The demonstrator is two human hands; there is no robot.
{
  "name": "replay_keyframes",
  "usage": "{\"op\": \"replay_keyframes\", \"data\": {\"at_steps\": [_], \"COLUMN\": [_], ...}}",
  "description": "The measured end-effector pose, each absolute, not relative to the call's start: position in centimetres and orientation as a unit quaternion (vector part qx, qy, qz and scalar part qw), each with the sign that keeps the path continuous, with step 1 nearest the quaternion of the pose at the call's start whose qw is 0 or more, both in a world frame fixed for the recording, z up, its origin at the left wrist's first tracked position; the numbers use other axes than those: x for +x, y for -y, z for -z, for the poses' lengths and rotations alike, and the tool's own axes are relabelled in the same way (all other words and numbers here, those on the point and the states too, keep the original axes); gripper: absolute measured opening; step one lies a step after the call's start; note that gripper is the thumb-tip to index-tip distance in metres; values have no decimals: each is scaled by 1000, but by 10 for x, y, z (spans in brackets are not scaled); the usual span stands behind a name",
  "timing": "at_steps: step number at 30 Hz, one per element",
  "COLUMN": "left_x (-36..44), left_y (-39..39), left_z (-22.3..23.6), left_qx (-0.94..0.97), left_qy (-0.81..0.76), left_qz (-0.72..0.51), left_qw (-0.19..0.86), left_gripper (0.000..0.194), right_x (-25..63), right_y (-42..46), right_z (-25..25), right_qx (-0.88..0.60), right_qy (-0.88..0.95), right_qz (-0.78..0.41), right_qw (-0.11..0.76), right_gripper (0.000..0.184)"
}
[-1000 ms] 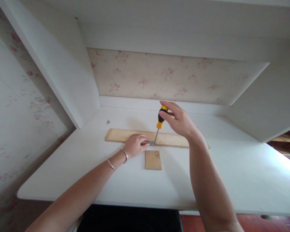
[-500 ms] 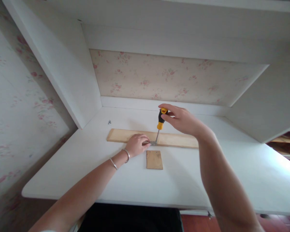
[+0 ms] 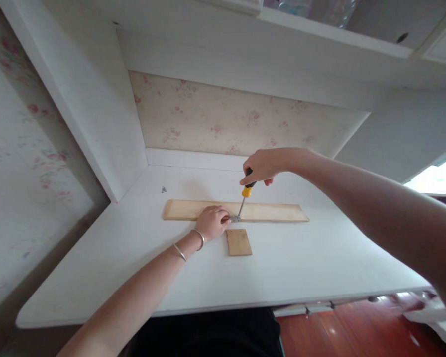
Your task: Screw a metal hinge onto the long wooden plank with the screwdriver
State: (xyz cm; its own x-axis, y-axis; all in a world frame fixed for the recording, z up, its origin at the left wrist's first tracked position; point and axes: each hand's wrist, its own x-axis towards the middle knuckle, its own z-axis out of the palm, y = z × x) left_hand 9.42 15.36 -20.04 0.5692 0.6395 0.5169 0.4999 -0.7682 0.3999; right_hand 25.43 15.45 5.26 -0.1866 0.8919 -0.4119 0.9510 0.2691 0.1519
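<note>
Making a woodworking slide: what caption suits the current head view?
Right hand holds a screwdriver to a metal plate on a long board; left hand rests on the board.

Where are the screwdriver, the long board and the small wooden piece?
Screwdriver (image 3: 247, 191), head view: yellow part of its handle.
Long board (image 3: 268, 212), head view: top face, right of centre.
Small wooden piece (image 3: 239, 243), head view: middle.
</note>
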Motion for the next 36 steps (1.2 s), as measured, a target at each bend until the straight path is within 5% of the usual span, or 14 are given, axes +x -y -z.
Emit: {"op": "replay_keyframes", "data": {"at_steps": [4,9,14,17,24,28,36], "left_x": [92,90,90,90,91,91,91], "left_y": [-155,-155,-156,-155,-154,-153,-153], "left_z": [200,199,201,201,199,198,197], "left_qx": [879,882,880,880,881,882,882], "left_qy": [-325,-315,-317,-316,-318,-318,-318], "left_qz": [-332,-334,-337,-337,-335,-333,-333], "left_qw": [111,109,112,111,105,104,104], "left_gripper": [6,6,7,7,5,5,5], "right_x": [245,237,240,240,245,249,253], "right_y": [-156,-156,-156,-156,-154,-155,-153], "right_z": [-59,-63,-65,-65,-66,-67,-71], "right_qx": [584,626,598,604,605,607,583], "right_qy": [-765,-725,-746,-745,-753,-750,-775], "right_qz": [161,137,194,148,150,101,138], "right_qw": [217,252,221,240,212,243,202], "right_gripper": [51,28,50,35,54,36,41]}}
